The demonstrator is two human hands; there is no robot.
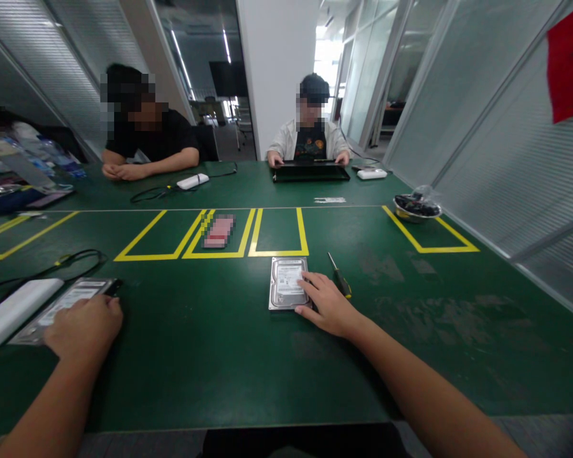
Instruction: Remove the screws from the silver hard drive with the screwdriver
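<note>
Silver rectangular metal hard drive with a white label (284, 277) lies flat on the dark green table (195, 356) before the person, just on the near side of the yellow tape rectangles (279, 254).

The two hands are well apart. Left hand (83, 326) lies over a second silver drive with a pale label (80, 292); its fingers curl down at the far side, so one cannot tell if they grip. Just beside this drive is a long white box with rounded edges (21, 312), and behind it a thin black cable (83, 254). Right hand (328, 304) has its fingers spread and touches the right edge of the first drive, without closing around it.

About progress, one may judge that little is done: the first drive looks whole, with its label in place, and it lies outside the rectangles. The black and yellow screwdriver (341, 281) lies near the right hand, not held.

Farther away, a pinkish blurred object (219, 231) lies within one rectangle, and a metal bowl with dark items (413, 216) stands to the right. At the far side, one co-worker (310, 137) holds a flat black panel (310, 170).
</note>
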